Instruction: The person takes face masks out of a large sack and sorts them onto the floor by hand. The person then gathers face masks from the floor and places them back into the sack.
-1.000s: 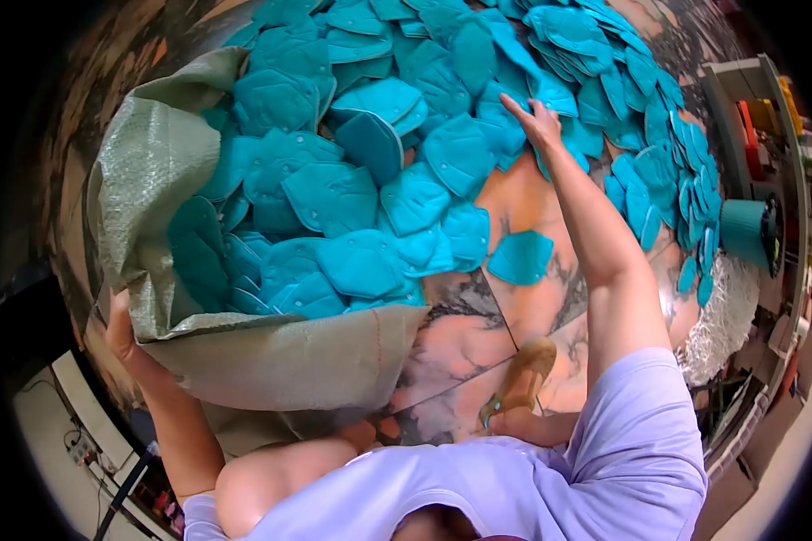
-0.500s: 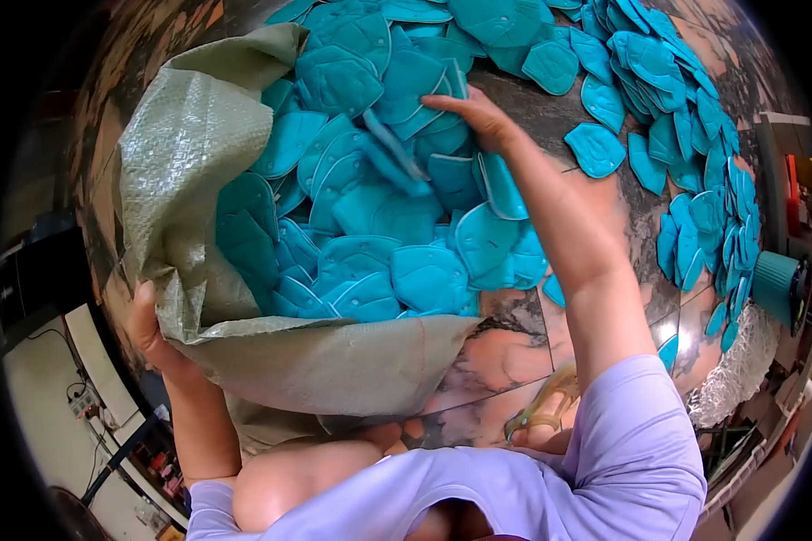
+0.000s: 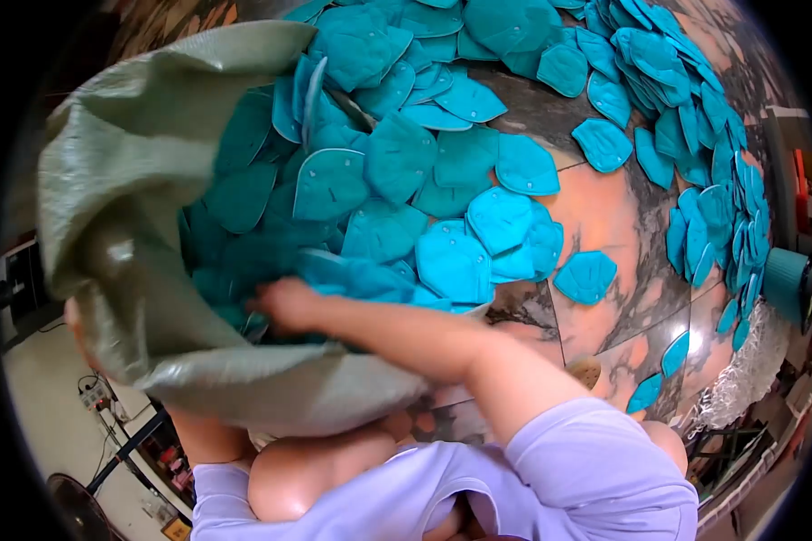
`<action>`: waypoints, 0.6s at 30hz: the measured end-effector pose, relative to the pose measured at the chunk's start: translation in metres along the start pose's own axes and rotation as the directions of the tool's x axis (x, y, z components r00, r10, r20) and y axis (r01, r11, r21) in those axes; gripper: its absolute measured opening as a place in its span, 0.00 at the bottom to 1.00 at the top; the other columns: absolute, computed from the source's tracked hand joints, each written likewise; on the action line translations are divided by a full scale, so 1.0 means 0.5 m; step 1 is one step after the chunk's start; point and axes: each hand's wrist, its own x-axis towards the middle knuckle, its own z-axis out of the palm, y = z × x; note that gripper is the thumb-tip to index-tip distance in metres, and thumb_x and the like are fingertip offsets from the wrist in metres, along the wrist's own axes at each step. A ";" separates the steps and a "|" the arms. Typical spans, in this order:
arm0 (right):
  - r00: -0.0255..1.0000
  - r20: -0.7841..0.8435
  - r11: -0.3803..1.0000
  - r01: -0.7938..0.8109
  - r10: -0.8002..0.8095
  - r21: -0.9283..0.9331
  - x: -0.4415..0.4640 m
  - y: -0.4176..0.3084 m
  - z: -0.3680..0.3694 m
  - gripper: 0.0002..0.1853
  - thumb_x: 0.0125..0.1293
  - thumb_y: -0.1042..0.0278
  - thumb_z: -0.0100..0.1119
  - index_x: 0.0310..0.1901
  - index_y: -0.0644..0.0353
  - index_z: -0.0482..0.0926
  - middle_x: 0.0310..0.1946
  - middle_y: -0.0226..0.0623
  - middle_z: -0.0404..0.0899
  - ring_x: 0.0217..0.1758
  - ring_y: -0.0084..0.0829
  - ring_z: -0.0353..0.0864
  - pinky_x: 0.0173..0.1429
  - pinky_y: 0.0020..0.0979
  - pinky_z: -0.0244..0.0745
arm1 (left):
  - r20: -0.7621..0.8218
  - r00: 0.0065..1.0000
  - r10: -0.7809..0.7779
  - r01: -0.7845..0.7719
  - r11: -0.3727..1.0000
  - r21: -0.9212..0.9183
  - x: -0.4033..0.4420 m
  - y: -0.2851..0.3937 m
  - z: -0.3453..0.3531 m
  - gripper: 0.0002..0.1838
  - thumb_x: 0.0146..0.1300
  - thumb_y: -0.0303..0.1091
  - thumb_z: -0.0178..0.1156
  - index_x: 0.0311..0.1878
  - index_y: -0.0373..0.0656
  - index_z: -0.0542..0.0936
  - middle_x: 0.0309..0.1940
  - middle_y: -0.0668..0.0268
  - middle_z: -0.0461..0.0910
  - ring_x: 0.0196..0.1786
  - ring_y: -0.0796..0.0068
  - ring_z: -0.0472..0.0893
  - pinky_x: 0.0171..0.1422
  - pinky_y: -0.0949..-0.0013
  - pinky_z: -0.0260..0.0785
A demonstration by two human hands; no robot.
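A pale woven plastic sack (image 3: 244,383) lies tipped with its mouth open. Inside it and spilling out at the far side are many flat teal pieces (image 3: 397,158), shaped like folded face masks. My left hand (image 3: 79,332) holds the sack's left side; most of it is hidden behind the material. Reaching across the sack's mouth, my right hand (image 3: 289,305) is down among the teal pieces near the close rim. It is smeared by motion and its fingers are partly hidden, so I cannot tell whether it grips anything.
More teal pieces (image 3: 663,68) lie heaped in a band along the far right of the marbled tile floor (image 3: 595,212). A few single ones (image 3: 586,277) lie nearer. At the right edge are a teal cylindrical object (image 3: 785,278) and a crumpled whitish net-like bundle (image 3: 740,370).
My right hand has moved from the far pieces down and left into the sack. The sack's left side has shifted left and its mouth is wider. Several teal pieces have shifted.
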 end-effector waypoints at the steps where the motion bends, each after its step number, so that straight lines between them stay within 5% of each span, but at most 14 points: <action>1: 0.984 0.174 0.999 -0.032 0.030 0.007 0.018 -0.043 0.036 0.27 0.54 0.59 0.67 0.58 0.44 0.78 0.51 0.51 0.78 0.49 0.52 0.83 0.48 0.48 0.80 | -0.042 0.998 0.044 -0.041 0.996 0.078 0.021 0.000 -0.024 0.24 0.73 0.44 0.51 0.63 0.36 0.74 0.59 0.53 0.79 0.59 0.60 0.80 0.66 0.58 0.73; 3: 0.960 0.257 0.990 0.085 -0.112 0.112 0.043 -0.079 0.160 0.29 0.58 0.61 0.64 0.62 0.56 0.74 0.55 0.53 0.77 0.54 0.53 0.81 0.52 0.47 0.78 | -0.080 0.991 0.107 -0.095 0.986 0.137 0.043 -0.001 -0.040 0.24 0.73 0.44 0.51 0.63 0.36 0.74 0.60 0.52 0.78 0.60 0.60 0.79 0.66 0.58 0.73; 6: 0.948 0.240 0.946 0.131 -0.207 0.297 -0.011 -0.099 0.174 0.22 0.62 0.59 0.62 0.57 0.56 0.77 0.50 0.49 0.79 0.53 0.49 0.82 0.52 0.44 0.78 | -0.070 0.993 0.098 -0.093 0.993 0.078 0.042 -0.007 -0.034 0.25 0.73 0.44 0.51 0.64 0.35 0.73 0.60 0.52 0.78 0.60 0.59 0.79 0.66 0.58 0.73; 9: 0.969 -0.174 0.886 0.231 -0.174 0.401 -0.121 -0.074 -0.019 0.17 0.65 0.56 0.60 0.51 0.57 0.81 0.46 0.45 0.81 0.51 0.45 0.82 0.52 0.41 0.77 | -0.033 0.998 0.046 -0.047 0.998 -0.030 0.021 -0.029 -0.018 0.25 0.74 0.44 0.51 0.64 0.35 0.73 0.61 0.51 0.77 0.61 0.59 0.79 0.67 0.58 0.72; 11: 0.842 -0.539 0.920 0.203 0.010 0.334 -0.224 -0.028 -0.180 0.14 0.60 0.61 0.67 0.46 0.57 0.83 0.43 0.41 0.83 0.50 0.43 0.82 0.52 0.40 0.76 | -0.007 1.000 0.015 -0.015 0.995 -0.097 0.008 -0.040 -0.008 0.26 0.74 0.44 0.51 0.65 0.34 0.72 0.62 0.51 0.77 0.61 0.59 0.78 0.67 0.58 0.72; 12: 0.794 -0.591 0.952 0.051 0.145 0.302 -0.282 -0.009 -0.259 0.17 0.56 0.62 0.72 0.46 0.56 0.83 0.43 0.39 0.83 0.48 0.43 0.81 0.54 0.40 0.75 | 0.010 1.000 -0.003 0.005 0.992 -0.129 0.001 -0.042 -0.003 0.26 0.74 0.44 0.51 0.65 0.34 0.72 0.62 0.50 0.76 0.61 0.59 0.78 0.67 0.58 0.72; 14: 0.654 -0.755 0.926 -0.314 0.052 -0.208 -0.391 0.064 -0.345 0.33 0.51 0.50 0.77 0.57 0.55 0.78 0.55 0.45 0.78 0.57 0.47 0.76 0.59 0.43 0.75 | 0.046 0.998 -0.032 0.040 0.979 -0.199 -0.015 -0.042 0.005 0.26 0.74 0.44 0.51 0.65 0.33 0.72 0.62 0.50 0.76 0.62 0.59 0.78 0.67 0.58 0.72; 15: 0.608 -0.778 0.835 -0.503 0.160 -0.222 -0.446 0.100 -0.366 0.40 0.49 0.45 0.77 0.61 0.56 0.75 0.60 0.50 0.74 0.63 0.50 0.72 0.63 0.46 0.72 | 0.070 0.997 -0.044 0.060 0.969 -0.239 -0.026 -0.041 0.010 0.26 0.74 0.44 0.51 0.66 0.33 0.72 0.62 0.50 0.76 0.62 0.59 0.78 0.67 0.58 0.72; 17: 0.297 -0.778 0.575 -0.812 0.553 0.099 -0.557 0.131 -0.406 0.46 0.53 0.33 0.71 0.64 0.61 0.72 0.61 0.55 0.72 0.65 0.55 0.70 0.66 0.47 0.69 | 0.156 0.985 -0.070 0.120 0.933 -0.339 -0.055 -0.036 0.029 0.27 0.74 0.44 0.51 0.66 0.33 0.71 0.63 0.49 0.75 0.62 0.58 0.78 0.67 0.57 0.72; 18: 0.206 -0.824 0.453 -0.889 0.527 0.067 -0.623 0.176 -0.411 0.48 0.53 0.31 0.70 0.64 0.64 0.71 0.61 0.56 0.72 0.64 0.55 0.71 0.65 0.47 0.71 | 0.210 0.975 -0.076 0.156 0.904 -0.398 -0.069 -0.033 0.044 0.27 0.74 0.44 0.51 0.66 0.32 0.71 0.63 0.49 0.75 0.62 0.58 0.77 0.67 0.57 0.72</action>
